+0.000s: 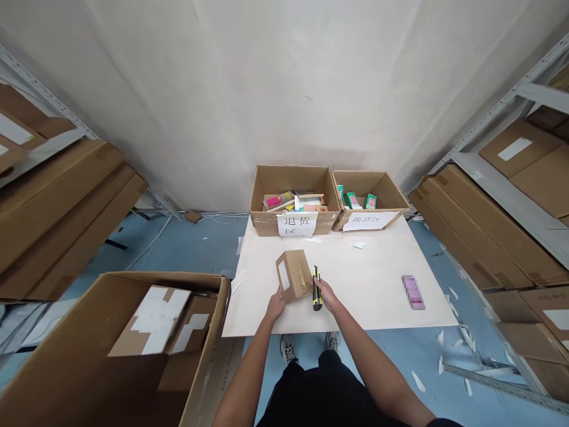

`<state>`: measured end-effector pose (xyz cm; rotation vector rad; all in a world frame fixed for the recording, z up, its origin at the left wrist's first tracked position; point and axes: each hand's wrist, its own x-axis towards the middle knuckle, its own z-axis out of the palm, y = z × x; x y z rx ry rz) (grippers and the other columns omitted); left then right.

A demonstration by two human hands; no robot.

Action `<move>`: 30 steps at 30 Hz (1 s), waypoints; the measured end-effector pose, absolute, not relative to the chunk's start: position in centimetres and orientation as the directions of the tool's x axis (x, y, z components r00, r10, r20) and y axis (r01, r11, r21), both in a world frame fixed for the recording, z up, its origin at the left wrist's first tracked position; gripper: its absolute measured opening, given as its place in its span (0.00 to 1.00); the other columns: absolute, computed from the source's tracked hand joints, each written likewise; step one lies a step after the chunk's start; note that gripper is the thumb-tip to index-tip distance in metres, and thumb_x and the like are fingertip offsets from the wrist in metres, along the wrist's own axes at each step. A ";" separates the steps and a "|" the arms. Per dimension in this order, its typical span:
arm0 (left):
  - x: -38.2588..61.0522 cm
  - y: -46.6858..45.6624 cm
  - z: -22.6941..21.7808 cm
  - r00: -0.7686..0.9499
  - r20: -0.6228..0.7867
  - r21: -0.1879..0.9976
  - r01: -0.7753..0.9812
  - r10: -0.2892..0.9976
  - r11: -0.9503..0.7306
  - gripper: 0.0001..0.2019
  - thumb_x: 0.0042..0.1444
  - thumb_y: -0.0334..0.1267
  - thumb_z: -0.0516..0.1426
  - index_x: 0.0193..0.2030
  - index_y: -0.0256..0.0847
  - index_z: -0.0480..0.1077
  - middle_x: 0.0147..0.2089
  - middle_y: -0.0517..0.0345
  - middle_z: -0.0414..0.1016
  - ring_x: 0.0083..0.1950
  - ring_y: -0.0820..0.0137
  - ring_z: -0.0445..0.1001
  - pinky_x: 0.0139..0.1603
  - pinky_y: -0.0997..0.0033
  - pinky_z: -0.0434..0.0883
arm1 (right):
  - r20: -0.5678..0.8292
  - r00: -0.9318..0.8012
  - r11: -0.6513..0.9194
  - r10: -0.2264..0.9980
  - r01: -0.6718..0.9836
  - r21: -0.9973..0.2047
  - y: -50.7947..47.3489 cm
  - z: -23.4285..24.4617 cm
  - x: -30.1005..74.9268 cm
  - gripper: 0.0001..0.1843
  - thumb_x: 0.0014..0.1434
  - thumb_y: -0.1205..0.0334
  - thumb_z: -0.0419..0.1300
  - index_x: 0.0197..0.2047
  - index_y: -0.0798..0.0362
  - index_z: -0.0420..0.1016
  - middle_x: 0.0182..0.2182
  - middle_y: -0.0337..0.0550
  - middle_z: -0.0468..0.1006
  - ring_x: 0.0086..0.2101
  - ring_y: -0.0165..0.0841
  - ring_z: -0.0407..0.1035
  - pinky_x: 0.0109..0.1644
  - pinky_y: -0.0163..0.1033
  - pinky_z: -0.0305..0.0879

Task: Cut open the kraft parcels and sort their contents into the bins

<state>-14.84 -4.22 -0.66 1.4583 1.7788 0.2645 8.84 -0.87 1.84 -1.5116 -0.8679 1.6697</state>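
A small brown cardboard box (297,270) with a white label on its left side is tilted above the near part of the white table (373,284). My left hand (275,305) grips its lower left corner, fingers partly hidden behind the box. A yellow and black box cutter (317,289) stands nearly upright in my right hand (327,295), close to the box's right side. Whether the blade is out is too small to tell.
Two open cartons, one with books (306,224) and one with green-pink packets (364,220), stand along the table's back. A pixelated purple item (413,292) lies at right. A large open carton (213,320) with boxes stands left; loaded shelves (511,172) flank both sides.
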 end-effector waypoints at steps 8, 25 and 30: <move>-21.3 3.9 3.9 0.246 -0.278 0.539 0.840 0.928 -0.061 0.50 0.56 0.45 0.64 0.81 0.42 0.45 0.83 0.50 0.38 0.82 0.52 0.44 0.77 0.53 0.57 | -0.559 -0.090 -0.535 0.824 0.204 -0.820 -2.2 1.2 5.3 0.30 0.54 0.31 0.62 0.37 0.52 0.75 0.34 0.43 0.81 0.39 0.40 0.73 0.45 0.40 0.67; -13.7 2.8 3.6 0.161 -0.545 0.291 0.957 0.823 0.006 0.58 0.49 0.59 0.67 0.81 0.50 0.42 0.84 0.50 0.29 0.70 0.44 0.65 0.61 0.53 0.72 | -0.428 0.028 -0.191 0.903 0.920 -0.343 5.0 7.9 3.5 0.17 0.76 0.51 0.45 0.55 0.50 0.68 0.44 0.52 0.84 0.43 0.42 0.79 0.41 0.39 0.66; -12.7 2.8 3.5 0.107 -0.570 0.289 0.954 0.814 0.077 0.58 0.50 0.57 0.67 0.81 0.54 0.40 0.84 0.52 0.28 0.68 0.44 0.68 0.59 0.52 0.73 | -0.509 -0.058 -0.081 0.859 0.966 -0.247 9.1 8.3 -1.0 0.18 0.75 0.53 0.49 0.60 0.52 0.68 0.51 0.55 0.82 0.50 0.44 0.78 0.48 0.41 0.67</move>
